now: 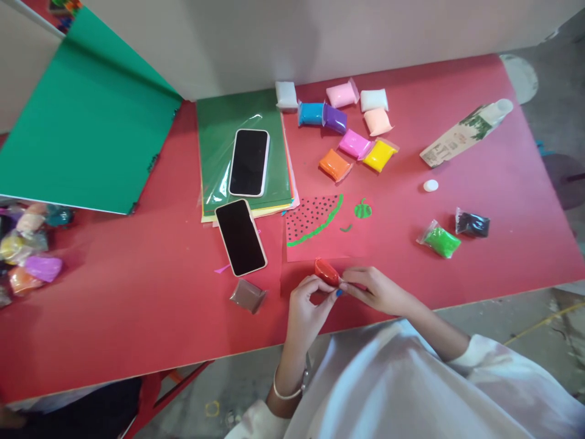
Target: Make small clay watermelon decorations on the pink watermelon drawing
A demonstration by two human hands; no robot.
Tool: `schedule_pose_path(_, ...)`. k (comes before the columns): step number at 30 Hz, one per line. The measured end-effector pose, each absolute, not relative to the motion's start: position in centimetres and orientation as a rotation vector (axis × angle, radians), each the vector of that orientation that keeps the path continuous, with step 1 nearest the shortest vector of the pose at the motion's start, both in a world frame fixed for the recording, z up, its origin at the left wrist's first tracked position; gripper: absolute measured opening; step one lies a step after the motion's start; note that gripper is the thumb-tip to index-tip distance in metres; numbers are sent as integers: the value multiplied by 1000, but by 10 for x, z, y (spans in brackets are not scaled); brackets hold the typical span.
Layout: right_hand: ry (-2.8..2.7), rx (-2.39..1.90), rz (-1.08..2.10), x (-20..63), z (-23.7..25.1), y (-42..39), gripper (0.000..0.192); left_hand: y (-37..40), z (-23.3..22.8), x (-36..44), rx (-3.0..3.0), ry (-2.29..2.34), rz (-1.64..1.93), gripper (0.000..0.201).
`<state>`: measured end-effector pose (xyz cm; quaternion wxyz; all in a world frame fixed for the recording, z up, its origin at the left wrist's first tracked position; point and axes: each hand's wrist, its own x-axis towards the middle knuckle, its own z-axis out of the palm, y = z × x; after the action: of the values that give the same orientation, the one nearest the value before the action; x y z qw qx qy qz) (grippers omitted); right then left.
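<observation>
Head view: red packet (326,271) is up btwn both hands, nr the near edge of the red surface (183,329). L fingers (326,303) pinched nearly tight on its R end; R fingers (356,291) also pinched, tips on what looks like film at same end, almost meeting L's.

Step is prob. working the film. For a clean job: L grip close to the seam, R in short tugs, no squeezing the soft-looking middle. Bit further in from the edge = less risk of a drop to the floor (256,384).

Surface: painted melon sheet (326,228) just beyond fingers; brown packet (248,296) L of them; lower phone (241,236) and upper phone (249,163) beyond, to L; green packet (442,241) + black packet (472,224) to R; carton (466,134) w/ cap (430,185) farther R.

Room: pale partition (365,30) well beyond fingers; red stool (155,393) lower L, approx.
</observation>
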<state>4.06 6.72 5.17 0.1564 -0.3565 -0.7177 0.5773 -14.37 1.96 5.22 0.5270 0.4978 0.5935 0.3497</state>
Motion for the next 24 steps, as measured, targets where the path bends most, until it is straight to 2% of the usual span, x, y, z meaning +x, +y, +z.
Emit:
schedule_pose_path(8, -2078, -1369, 1611, 37, 57, 62, 27, 15, 52, -137, 1396, 1487, 854, 7)
schedule_pose_path(11, -2100, -1348, 1601, 37, 54, 58, 24, 12, 51, -132, 1637, 1547, 771, 11)
schedule_pose_path(17, -2226, -1172, 1351, 40, 49, 55, 24, 9, 60, -121, 2153, 1684, 495, 20)
schedule_pose_path(24, -2292, -1202, 1324, 44, 51, 53, 20, 8, 58, -118, 2257, 1740, 591, 19)
